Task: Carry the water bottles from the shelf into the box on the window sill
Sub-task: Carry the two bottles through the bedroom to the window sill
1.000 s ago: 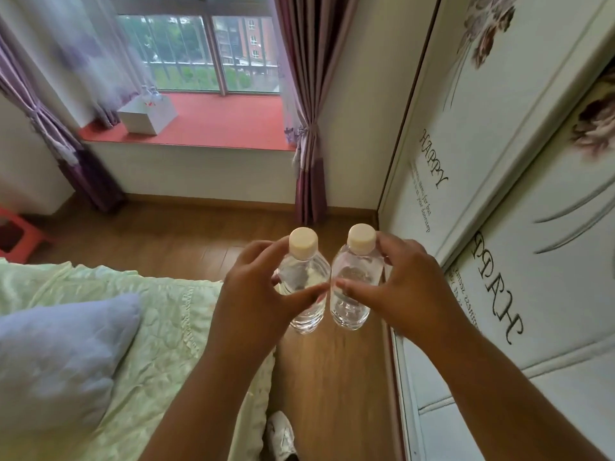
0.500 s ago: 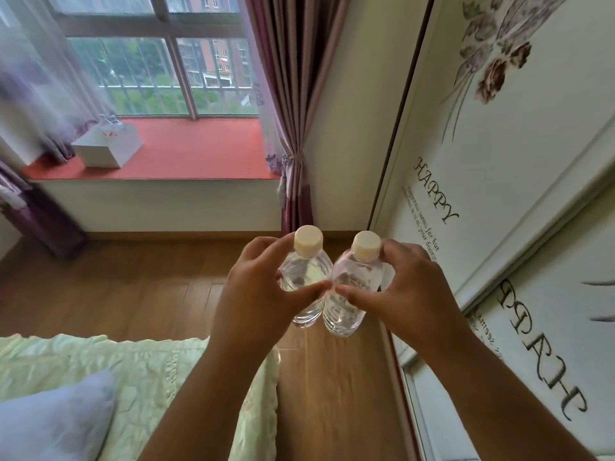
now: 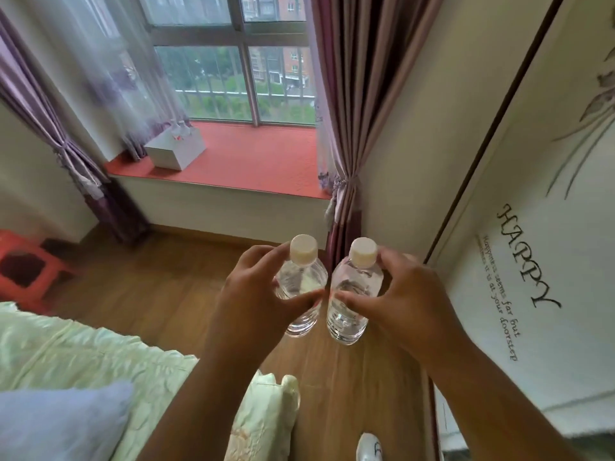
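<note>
My left hand (image 3: 256, 301) grips a clear water bottle (image 3: 301, 281) with a cream cap, held upright in front of me. Beside it, my right hand (image 3: 399, 301) grips a second clear bottle (image 3: 352, 294) of the same kind. The two bottles stand close together, a narrow gap between them. The white box (image 3: 174, 151) sits far ahead at the left end of the red window sill (image 3: 253, 158), with bottle tops showing inside it.
A bed with a pale green quilt (image 3: 83, 354) and a lilac pillow (image 3: 56, 424) fills the lower left. A wardrobe door (image 3: 532, 227) lines the right. A red stool (image 3: 23, 261) stands at the left. Purple curtains (image 3: 346, 111) hang beside the sill. Wooden floor (image 3: 159, 277) runs between bed and wardrobe.
The view has advanced toward the window; sill and box appear larger and nearer. Both hands keep the same hold on the bottles.
</note>
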The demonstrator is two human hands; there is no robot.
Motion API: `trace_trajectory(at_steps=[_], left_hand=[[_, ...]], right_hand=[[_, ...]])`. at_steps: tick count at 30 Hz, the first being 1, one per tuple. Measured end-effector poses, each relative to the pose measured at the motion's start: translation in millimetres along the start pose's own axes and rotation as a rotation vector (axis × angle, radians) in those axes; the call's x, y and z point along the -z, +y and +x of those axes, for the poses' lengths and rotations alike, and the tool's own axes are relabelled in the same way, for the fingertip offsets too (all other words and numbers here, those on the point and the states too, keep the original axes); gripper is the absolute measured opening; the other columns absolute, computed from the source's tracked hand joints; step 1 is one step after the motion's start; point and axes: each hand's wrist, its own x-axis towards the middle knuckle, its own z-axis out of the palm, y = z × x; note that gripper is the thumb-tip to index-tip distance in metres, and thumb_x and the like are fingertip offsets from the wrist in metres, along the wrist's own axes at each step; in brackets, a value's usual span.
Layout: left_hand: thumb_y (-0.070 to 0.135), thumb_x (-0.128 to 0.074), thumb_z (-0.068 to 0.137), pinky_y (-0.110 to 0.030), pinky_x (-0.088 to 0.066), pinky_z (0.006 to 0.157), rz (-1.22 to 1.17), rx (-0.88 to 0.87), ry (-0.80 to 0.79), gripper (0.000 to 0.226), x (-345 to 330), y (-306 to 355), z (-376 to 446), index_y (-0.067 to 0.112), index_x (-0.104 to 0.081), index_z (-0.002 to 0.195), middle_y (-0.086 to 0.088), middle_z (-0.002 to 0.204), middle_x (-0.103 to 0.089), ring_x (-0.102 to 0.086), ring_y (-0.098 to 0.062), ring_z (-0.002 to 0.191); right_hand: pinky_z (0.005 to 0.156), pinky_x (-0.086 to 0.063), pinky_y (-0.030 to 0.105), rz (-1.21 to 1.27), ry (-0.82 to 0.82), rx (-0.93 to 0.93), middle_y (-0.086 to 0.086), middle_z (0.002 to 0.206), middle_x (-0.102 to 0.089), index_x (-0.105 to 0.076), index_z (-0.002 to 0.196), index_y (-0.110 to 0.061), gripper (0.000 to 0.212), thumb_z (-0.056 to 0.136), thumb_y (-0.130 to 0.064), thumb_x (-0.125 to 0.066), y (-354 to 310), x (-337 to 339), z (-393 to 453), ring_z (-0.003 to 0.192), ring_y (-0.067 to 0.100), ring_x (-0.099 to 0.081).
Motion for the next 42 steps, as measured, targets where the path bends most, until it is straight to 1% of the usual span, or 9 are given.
trace_trajectory(at_steps=[4,9,15,18,21,26,30,38,42], left_hand=[[0.064,-0.079,0.064,-0.022,-0.058,0.084,0.031,0.046,0.070,0.077,-19,4,41,0.033,-0.058,0.132,0.010,0.126,-0.061,-0.062,-0.007,0.103],[0.059,-0.082,0.065,-0.010,-0.050,0.083,0.036,0.101,0.142,0.074,-42,7,74,0.033,-0.059,0.131,0.017,0.120,-0.057,-0.060,-0.002,0.101],[0.055,-0.085,0.066,-0.010,-0.050,0.082,0.045,0.142,0.145,0.073,-62,-1,106,0.036,-0.058,0.131,0.016,0.121,-0.059,-0.061,-0.001,0.103],[0.056,-0.084,0.066,-0.010,-0.050,0.082,0.054,0.146,0.138,0.073,-73,-8,127,0.034,-0.058,0.131,0.016,0.121,-0.059,-0.061,-0.003,0.103],[0.057,-0.083,0.067,-0.013,-0.053,0.082,0.052,0.141,0.125,0.074,-82,-20,151,0.034,-0.058,0.133,0.015,0.122,-0.059,-0.062,-0.004,0.102],[0.056,-0.083,0.066,-0.023,-0.058,0.082,-0.024,0.129,0.102,0.075,-101,-46,204,0.038,-0.056,0.133,0.017,0.120,-0.058,-0.062,-0.004,0.102],[0.055,-0.087,0.064,-0.031,-0.060,0.081,-0.087,0.122,0.085,0.075,-108,-74,252,0.046,-0.055,0.132,0.022,0.117,-0.055,-0.063,-0.004,0.099],[0.051,-0.089,0.063,-0.035,-0.060,0.082,-0.126,0.102,0.127,0.070,-87,-136,332,0.043,-0.060,0.127,0.020,0.115,-0.058,-0.064,-0.006,0.095],[0.048,-0.090,0.063,-0.034,-0.060,0.080,-0.088,0.144,0.162,0.070,-69,-167,349,0.043,-0.061,0.126,0.019,0.111,-0.058,-0.064,-0.006,0.096]], right_hand=[[0.068,-0.032,0.002,0.018,-0.069,0.067,-0.011,0.114,-0.062,-0.058,0.128,-0.036,0.073,0.065,-0.062,-0.083,15,11,61,0.087,-0.007,-0.048],[0.072,-0.030,0.001,0.004,-0.136,0.165,-0.012,0.114,-0.063,-0.059,0.127,-0.036,0.071,0.065,-0.060,-0.083,31,22,122,0.099,0.000,-0.050],[0.071,-0.032,0.002,0.015,-0.165,0.211,-0.017,0.105,-0.058,-0.060,0.127,-0.033,0.069,0.067,-0.058,-0.083,48,25,170,0.098,0.000,-0.048],[0.071,-0.032,0.004,0.003,-0.159,0.206,-0.014,0.107,-0.063,-0.060,0.127,-0.035,0.070,0.066,-0.061,-0.082,58,21,194,0.096,0.002,-0.051],[0.072,-0.037,0.007,-0.019,-0.159,0.183,-0.010,0.110,-0.066,-0.058,0.130,-0.036,0.074,0.066,-0.065,-0.079,66,17,217,0.094,0.004,-0.056],[0.069,-0.032,0.006,-0.080,-0.116,0.140,-0.009,0.107,-0.064,-0.058,0.127,-0.038,0.072,0.065,-0.065,-0.080,75,10,264,0.092,0.005,-0.053],[0.072,-0.040,0.017,-0.090,-0.077,0.094,-0.007,0.107,-0.062,-0.059,0.127,-0.040,0.072,0.062,-0.060,-0.083,73,-1,312,0.094,0.007,-0.054],[0.073,-0.041,0.014,-0.067,-0.046,0.097,-0.008,0.107,-0.060,-0.058,0.127,-0.042,0.070,0.063,-0.056,-0.085,40,-52,398,0.094,0.007,-0.054],[0.083,-0.051,0.027,-0.011,-0.106,0.128,-0.012,0.104,-0.058,-0.059,0.122,-0.043,0.066,0.062,-0.057,-0.084,21,-83,428,0.098,0.007,-0.056]])
